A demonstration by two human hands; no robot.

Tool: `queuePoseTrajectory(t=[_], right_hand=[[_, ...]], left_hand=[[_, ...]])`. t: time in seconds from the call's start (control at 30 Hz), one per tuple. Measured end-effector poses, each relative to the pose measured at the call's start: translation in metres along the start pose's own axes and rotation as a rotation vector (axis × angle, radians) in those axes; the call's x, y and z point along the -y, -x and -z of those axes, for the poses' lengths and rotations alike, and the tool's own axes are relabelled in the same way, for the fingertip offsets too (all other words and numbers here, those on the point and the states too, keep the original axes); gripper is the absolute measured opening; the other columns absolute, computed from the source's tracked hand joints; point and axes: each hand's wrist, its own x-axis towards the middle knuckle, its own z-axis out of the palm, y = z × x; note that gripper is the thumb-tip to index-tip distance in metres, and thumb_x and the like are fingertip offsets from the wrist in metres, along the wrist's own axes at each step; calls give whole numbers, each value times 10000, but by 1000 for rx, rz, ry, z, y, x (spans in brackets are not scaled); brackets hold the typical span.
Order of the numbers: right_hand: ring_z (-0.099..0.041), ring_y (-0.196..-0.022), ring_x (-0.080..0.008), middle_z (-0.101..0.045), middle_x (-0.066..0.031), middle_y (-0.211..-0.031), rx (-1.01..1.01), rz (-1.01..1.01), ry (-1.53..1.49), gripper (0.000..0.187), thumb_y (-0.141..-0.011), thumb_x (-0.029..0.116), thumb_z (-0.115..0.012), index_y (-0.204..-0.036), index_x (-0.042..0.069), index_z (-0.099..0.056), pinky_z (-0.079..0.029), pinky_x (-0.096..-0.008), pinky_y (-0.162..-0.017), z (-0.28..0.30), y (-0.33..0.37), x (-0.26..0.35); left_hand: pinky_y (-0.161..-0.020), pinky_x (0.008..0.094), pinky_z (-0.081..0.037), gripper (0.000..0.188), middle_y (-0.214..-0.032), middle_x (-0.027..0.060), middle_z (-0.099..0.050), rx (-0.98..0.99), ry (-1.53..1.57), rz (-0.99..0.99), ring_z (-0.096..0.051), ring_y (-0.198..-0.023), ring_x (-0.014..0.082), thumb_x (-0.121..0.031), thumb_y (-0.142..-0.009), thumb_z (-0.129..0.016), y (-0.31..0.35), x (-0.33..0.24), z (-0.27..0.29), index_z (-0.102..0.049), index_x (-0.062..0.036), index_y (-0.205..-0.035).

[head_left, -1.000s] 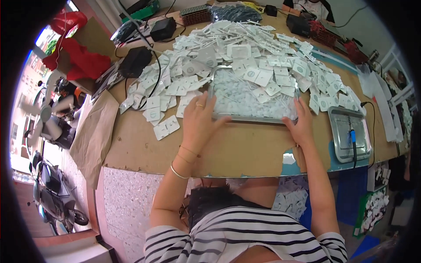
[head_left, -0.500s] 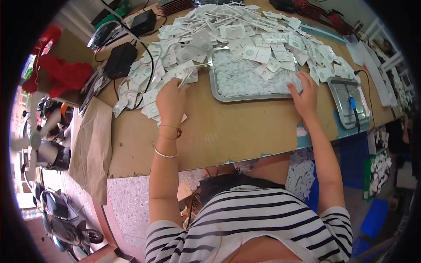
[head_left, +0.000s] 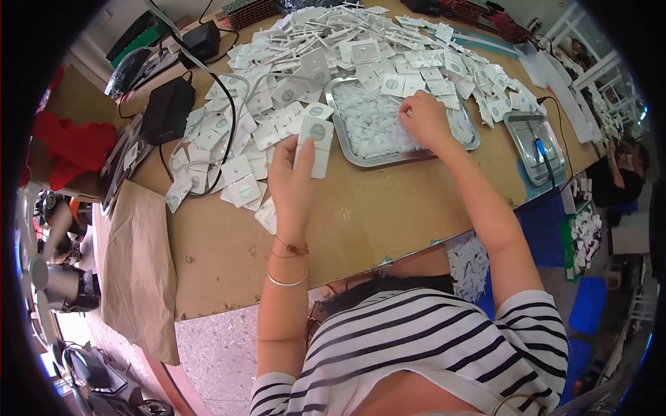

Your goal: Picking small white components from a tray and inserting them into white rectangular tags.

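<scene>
A white plate [head_left: 320, 154] is pinched by the left hand [head_left: 288, 182] over the counter [head_left: 374, 208], beside the metal tray [head_left: 378, 163]; the right hand [head_left: 427, 121] is curled above the tray, its hold cannot be told

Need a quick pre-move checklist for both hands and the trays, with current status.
1. White plate gripped by left hand: ok.
2. Right hand over large tray: ok.
3. Small part in right fingertips: cannot tell.
4. Large tray clear of loose plates: not ok, some overlap its far side.
5. Blue-handled tool lying on smaller tray, away from both hands: ok.
</scene>
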Motion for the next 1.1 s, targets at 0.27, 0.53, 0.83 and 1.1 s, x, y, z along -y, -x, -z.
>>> queuePoseTrajectory(t=[0.27,0.53,0.83,1.1], right_hand=[[-540,-922,-253,-563,-54,-910,-23,-59,17,98,-751,210,-650,-794,122,-656,-407,-428,-809,5,0,-3],[-556,-904,-245,-570,-65,-884,-37,-47,-36,99,-734,212,-684,-792,132,-678,-421,-407,-811,3,-8,-9],[-569,-706,-100,-638,-32,-808,-68,-169,-1061,140,-813,92,-669,-936,25,-678,-454,-221,-659,31,38,4],[-569,-751,-91,-635,-17,-843,101,-64,-1372,152,-794,-6,-670,-945,10,-662,-455,-223,-671,68,100,26]], left_hand=[[-759,242,-442,360,-995,85,-615,258,106,187,-554,-881,109,-236,-907,-577,13,0,-16,-541,55,-1118],[-727,236,-450,344,-988,58,-606,290,243,302,-552,-858,87,-225,-925,-546,17,-8,-23,-516,44,-1138],[-757,304,-517,328,-1106,89,-554,304,547,477,-590,-923,161,-184,-964,-469,34,-9,-54,-388,10,-1216],[-762,277,-517,366,-1122,98,-554,315,426,391,-571,-968,131,-131,-932,-520,65,-18,-79,-402,47,-1230]])
